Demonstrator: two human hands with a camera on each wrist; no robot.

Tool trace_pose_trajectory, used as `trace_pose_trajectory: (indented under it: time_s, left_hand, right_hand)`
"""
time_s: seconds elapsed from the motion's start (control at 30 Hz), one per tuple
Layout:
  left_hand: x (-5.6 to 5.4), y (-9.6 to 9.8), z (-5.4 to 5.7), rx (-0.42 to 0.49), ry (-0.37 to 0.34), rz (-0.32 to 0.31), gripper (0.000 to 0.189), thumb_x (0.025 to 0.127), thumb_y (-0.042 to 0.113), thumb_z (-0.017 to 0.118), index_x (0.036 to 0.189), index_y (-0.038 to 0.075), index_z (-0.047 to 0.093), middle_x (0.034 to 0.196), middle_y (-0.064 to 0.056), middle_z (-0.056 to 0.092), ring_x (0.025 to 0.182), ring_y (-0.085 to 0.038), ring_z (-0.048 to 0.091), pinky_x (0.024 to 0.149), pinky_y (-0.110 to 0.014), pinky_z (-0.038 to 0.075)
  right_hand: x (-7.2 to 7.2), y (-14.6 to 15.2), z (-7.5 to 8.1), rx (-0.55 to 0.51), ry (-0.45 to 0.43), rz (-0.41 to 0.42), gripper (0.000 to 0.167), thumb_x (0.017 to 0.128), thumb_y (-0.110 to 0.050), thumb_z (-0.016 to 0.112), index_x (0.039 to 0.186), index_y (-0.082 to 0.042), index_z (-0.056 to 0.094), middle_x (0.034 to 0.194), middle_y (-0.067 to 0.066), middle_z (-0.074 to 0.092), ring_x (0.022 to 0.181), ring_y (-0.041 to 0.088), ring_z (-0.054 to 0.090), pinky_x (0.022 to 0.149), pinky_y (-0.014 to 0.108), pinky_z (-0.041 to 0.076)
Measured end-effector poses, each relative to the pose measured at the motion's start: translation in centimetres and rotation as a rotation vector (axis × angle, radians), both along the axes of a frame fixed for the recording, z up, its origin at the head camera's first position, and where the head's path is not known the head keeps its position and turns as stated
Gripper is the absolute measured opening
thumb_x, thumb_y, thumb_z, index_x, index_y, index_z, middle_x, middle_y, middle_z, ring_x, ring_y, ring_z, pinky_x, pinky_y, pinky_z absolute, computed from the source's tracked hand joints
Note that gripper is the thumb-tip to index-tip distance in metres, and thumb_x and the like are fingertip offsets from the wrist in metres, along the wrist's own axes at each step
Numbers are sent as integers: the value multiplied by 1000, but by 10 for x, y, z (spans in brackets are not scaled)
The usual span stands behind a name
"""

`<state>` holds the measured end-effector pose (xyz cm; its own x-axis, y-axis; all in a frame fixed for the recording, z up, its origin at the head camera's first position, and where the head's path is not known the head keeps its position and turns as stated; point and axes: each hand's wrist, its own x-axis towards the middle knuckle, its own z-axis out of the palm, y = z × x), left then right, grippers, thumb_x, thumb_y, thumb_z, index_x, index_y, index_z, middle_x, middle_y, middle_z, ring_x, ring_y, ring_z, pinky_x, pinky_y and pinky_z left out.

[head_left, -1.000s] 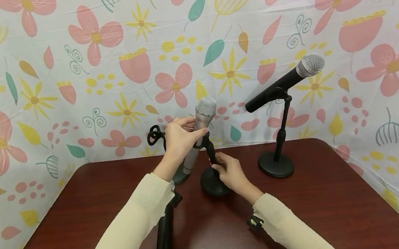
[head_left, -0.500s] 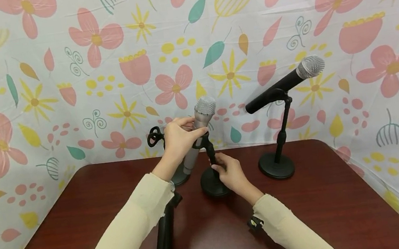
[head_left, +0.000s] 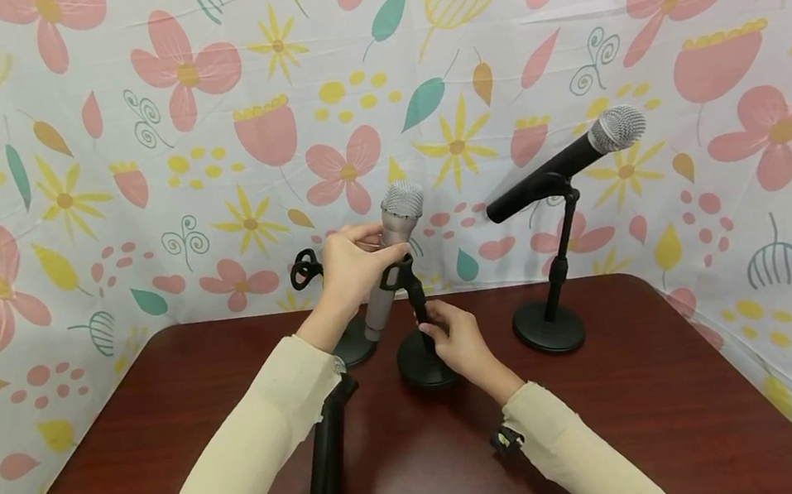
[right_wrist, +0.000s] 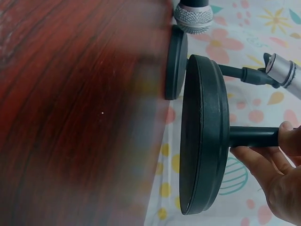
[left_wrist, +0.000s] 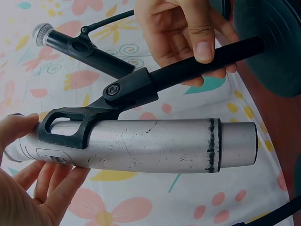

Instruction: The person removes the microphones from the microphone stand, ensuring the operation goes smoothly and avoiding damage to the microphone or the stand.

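A silver microphone (head_left: 381, 307) leans with its mesh head up, pinched just below the head between the thumb and fingers of my left hand (head_left: 354, 267). The black clip (left_wrist: 66, 127) of a desk stand lies against the microphone's body in the left wrist view. My right hand (head_left: 460, 343) grips the pole of that stand (head_left: 426, 364) with thumb and fingers, above its round base. In the right wrist view the base (right_wrist: 204, 136) shows edge-on, with my right fingers (right_wrist: 258, 165) around the pole.
A black microphone (head_left: 566, 166) sits tilted in a stand (head_left: 549, 327) at the right. Behind my left hand is another stand with a looped clip (head_left: 305, 269). A black tube-shaped handle (head_left: 327, 465) lies on the red-brown table (head_left: 189, 441), partly under my left sleeve. Floral cloth (head_left: 201, 139) hangs behind.
My left hand and the silver microphone have shifted slightly left and up, and more of the clip shows beside the microphone. My right hand and the stand stay in place.
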<state>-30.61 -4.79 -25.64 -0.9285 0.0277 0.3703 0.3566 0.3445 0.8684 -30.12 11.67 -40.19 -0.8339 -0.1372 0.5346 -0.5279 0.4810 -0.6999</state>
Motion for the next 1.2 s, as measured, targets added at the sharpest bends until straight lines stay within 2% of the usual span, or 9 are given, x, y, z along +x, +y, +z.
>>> trace_pose_trajectory:
  time_s: [0.27,0.57,1.2]
  left_hand:
    - [-1,-1,4,-16,33,5,46,76,23,82,117,4,69,105,-11,63,91,-22,67,73,-35,55]
    - [-1,0,8,-31,23,18,47,77,24,82,117,4,69,105,-11,63,91,-21,67,74,-35,55]
    - [1,2,12,-1,55,14,46,76,21,82,116,2,69,103,-13,62,91,-23,67,75,-35,55]
  right_hand:
    - [-2,0,2,-1,18,13,19,89,2,65,107,-4,67,95,10,70,89,24,68,78,42,55]
    - [-3,-1,3,2,7,11,19,89,1,65,108,-1,67,95,10,70,89,25,68,79,43,54]
    - [1,-1,3,3,4,11,18,89,2,65,106,-4,67,95,10,69,91,25,67,82,44,54]
